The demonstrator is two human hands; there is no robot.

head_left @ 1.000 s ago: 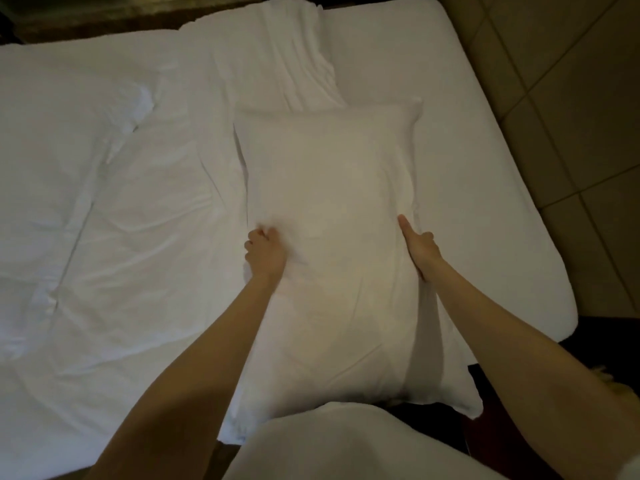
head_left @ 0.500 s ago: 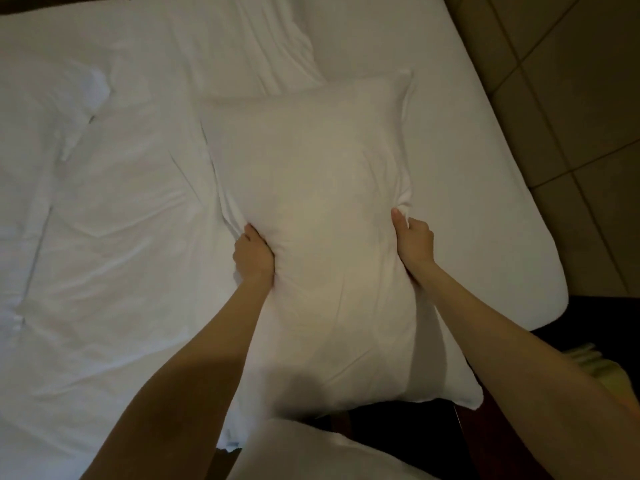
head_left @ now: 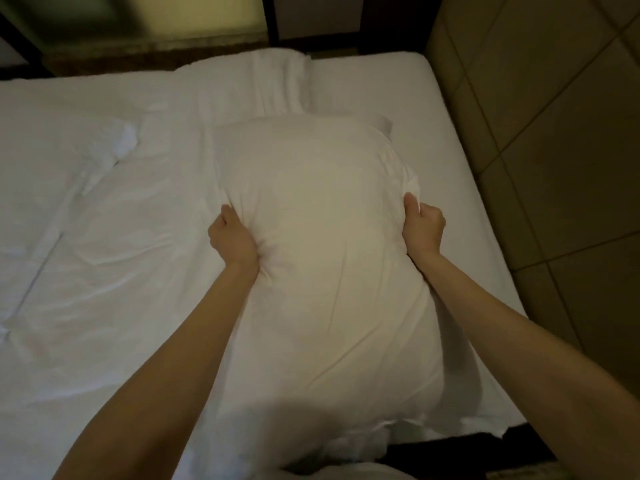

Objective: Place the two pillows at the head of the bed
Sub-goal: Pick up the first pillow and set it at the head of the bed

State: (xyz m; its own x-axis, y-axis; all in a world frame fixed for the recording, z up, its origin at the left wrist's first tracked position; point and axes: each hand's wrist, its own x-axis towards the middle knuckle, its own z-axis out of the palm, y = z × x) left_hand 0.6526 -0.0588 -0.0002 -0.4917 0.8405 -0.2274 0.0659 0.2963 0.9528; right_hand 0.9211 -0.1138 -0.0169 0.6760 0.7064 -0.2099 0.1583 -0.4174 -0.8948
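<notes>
At the centre of the frame, two bare hands grip a plump white fabric pillow (head_left: 329, 258) by its long sides. On the pillow's left edge, the left hand (head_left: 232, 239) is closed into the fabric, bunching it into folds beneath the wrist. On the pillow's right edge, the right hand (head_left: 423, 227) is curled around the side, thumb pointing up along a pinched flap of pillowcase. Both forearms reach in from the lower corners of the frame.

Running lengthwise from the lower middle toward the upper middle, the pillow lies over a bed with a wrinkled white sheet (head_left: 104, 271) that fills the left and centre. Whether the pillow is lifted or resting on the sheet cannot be told. Just beyond its far end lies a bunched fold of white bedding (head_left: 277, 81). Toward the upper left sits a rumpled white fabric corner (head_left: 121, 143). Tan square floor tiles (head_left: 554, 150) fill the right side.
</notes>
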